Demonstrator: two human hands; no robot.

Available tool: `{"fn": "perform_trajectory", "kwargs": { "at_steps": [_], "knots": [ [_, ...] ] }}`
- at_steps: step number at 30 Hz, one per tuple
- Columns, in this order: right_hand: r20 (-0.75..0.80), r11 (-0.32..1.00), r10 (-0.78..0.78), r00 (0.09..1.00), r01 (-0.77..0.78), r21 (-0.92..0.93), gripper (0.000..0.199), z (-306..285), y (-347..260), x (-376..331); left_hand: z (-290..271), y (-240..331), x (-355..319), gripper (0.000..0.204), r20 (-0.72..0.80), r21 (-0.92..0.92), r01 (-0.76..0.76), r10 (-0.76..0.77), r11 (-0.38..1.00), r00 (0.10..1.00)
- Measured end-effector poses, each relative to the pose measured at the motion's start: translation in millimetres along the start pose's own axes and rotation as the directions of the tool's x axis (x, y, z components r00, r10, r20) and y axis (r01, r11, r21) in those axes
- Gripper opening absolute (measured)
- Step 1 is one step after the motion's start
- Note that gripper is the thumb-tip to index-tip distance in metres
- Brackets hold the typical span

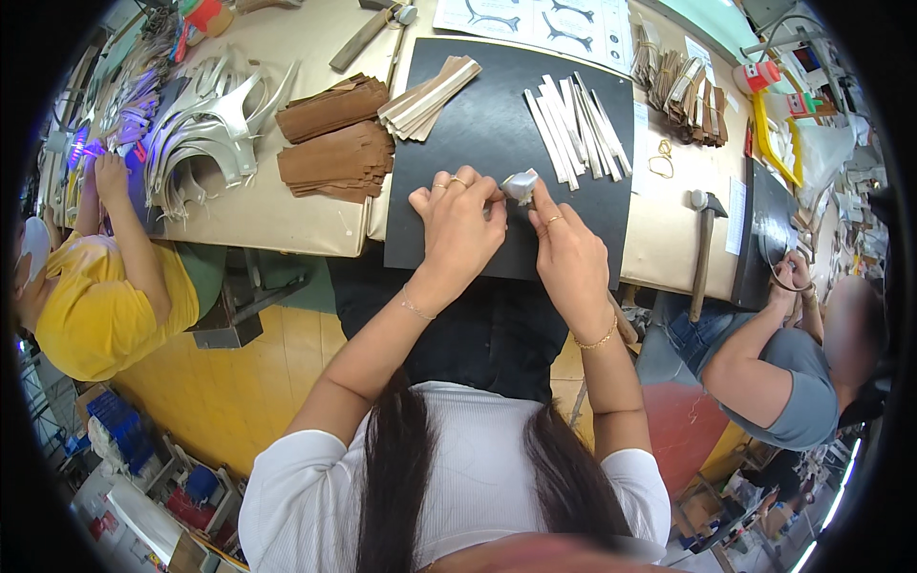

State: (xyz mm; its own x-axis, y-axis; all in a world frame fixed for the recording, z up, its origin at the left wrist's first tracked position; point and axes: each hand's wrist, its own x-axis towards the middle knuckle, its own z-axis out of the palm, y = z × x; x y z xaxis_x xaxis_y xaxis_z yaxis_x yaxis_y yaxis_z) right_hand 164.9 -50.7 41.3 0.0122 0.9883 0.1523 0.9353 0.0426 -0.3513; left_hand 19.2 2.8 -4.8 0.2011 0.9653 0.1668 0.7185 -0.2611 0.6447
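At the near half of the black mat [497,124], a small silver piece [520,185] is being worked between two sets of fingertips. By the right hand [573,246] it is pinched at its right side, index finger laid along it. By the left hand [458,215] its left end is met with curled fingers; whether it is gripped there cannot be told.

Now the edges: the mat is run right up to the front of the beige table [315,224], and both wrists are carried across that near edge. Just beyond the right hand, loose white strips [578,129] are spread toward the mat's right side. At the upper left, the mat's edge is crossed by a fan of pale strips [430,98], with two stacks of brown strips [334,158] set close alongside. Between fan and white strips, a wide dark lane of mat is left for movement, leading straight up from the fingers. On the right, the table's front edge is overhung by a hammer's handle [702,263], well apart from the right hand.

And the writing: at the mat's far edge, a white sheet [535,24] is printed with curved-shape drawings and small text. More print is borne by a narrow paper [736,215] beside the hammer, too small to be made out.
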Motion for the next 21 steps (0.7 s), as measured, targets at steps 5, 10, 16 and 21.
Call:
{"fn": "perform_trajectory", "kwargs": {
  "at_steps": [5,10,16,21],
  "knots": [
    [-0.213,0.978,0.039,0.976,0.007,0.211,0.047,5,4,2,3,0,6,0.006,0.013,-0.018,-0.008,0.009,1.0,1.0],
    [0.018,0.997,0.079,0.997,-0.079,0.004,0.045,11,4,5,2,-2,10,0.004,0.007,-0.039,-0.038,0.038,0.999,0.999],
    [0.051,0.995,0.098,0.994,-0.099,0.009,0.044,9,6,3,-5,-9,3,0.008,0.04,-0.089,0.006,-0.002,0.996,0.999],
    [-0.003,0.998,0.066,0.998,-0.066,-0.009,0.044,4,9,7,-4,-6,6,0.005,0.033,-0.054,-0.002,0.004,0.999,0.999]
  ]
}}
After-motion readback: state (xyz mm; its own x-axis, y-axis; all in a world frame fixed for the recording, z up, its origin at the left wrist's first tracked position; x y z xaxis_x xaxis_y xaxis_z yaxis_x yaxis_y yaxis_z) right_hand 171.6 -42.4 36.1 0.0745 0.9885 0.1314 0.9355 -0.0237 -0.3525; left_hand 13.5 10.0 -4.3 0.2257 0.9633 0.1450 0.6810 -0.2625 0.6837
